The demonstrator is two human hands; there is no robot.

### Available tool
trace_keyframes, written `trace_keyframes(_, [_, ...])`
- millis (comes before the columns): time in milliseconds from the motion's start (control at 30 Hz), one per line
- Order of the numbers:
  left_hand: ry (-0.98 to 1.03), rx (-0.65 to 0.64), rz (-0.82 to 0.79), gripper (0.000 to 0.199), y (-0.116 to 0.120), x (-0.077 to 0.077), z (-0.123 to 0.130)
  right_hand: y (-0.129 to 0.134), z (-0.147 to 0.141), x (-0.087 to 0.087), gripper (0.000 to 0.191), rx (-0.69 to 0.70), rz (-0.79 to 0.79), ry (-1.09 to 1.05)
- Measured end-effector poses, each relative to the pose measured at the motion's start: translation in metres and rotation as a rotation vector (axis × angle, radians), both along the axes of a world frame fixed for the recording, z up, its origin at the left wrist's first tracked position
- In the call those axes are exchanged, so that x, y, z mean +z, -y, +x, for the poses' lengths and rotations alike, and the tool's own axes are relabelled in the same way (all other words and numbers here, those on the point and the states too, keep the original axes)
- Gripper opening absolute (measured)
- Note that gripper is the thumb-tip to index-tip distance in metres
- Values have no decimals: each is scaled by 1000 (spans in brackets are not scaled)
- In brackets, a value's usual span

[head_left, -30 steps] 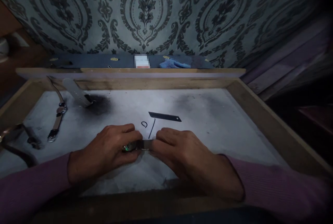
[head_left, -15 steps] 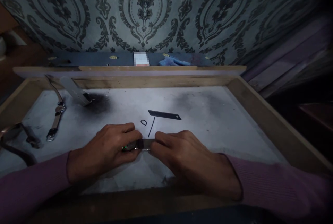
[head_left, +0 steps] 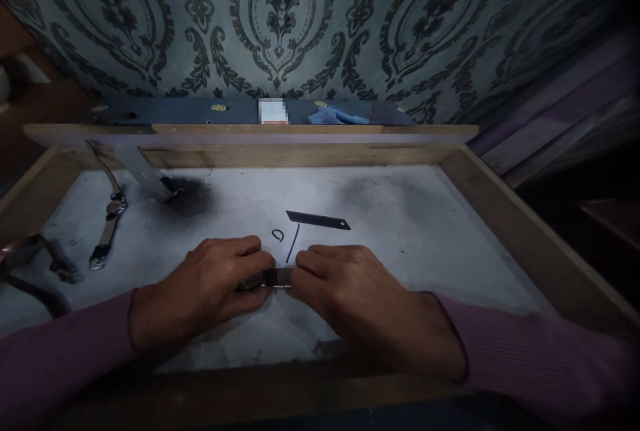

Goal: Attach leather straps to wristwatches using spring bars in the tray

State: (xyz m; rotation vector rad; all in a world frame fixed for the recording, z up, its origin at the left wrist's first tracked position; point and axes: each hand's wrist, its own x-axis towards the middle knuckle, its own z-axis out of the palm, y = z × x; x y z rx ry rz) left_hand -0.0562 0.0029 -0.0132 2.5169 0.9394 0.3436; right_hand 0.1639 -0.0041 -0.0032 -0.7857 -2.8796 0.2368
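My left hand [head_left: 220, 284] is closed around the round case of a wristwatch [head_left: 281, 276], most of which its fingers hide. From the other side, my right hand [head_left: 360, 297] pinches the watch's strap, its fingertips close to my left ones. A short stretch of dark and greyish strap shows between the hands. Just beyond them on the white surface lie a dark cutter blade [head_left: 318, 220] with a hole at one end, a thin black stick-like piece [head_left: 293, 243] and a small black loop [head_left: 277, 235].
A shallow wooden-rimmed tray [head_left: 300, 155] surrounds the work. On its left side lie another wristwatch [head_left: 114, 207], a grey strap [head_left: 143, 171] standing aslant, and a curved strap [head_left: 37, 284]. Behind the rim are a blue cloth [head_left: 337, 115] and a blurred-out pale box [head_left: 273, 111].
My right hand has edged slightly left along the strap, so less of it shows between the hands. My left hand keeps its hold; the view shifts a little.
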Motion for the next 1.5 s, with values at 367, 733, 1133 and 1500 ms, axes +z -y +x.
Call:
trace_keyframes(367, [-16,10,14,14,-1,-3,1,-8,0,0,16,-20,-236,36])
trace_keyframes(733, [-34,-6,28,10,0,0,1,-15,2,-1,17,-5,-392,-2])
trace_keyframes(1133, [-20,-21,22,10,0,-1,-3,-17,2,0,22,-18,-456,-85])
trace_keyframes(1500, [-14,-27,30,12,-1,-3,-2,-15,-1,-1,22,-26,-428,-64])
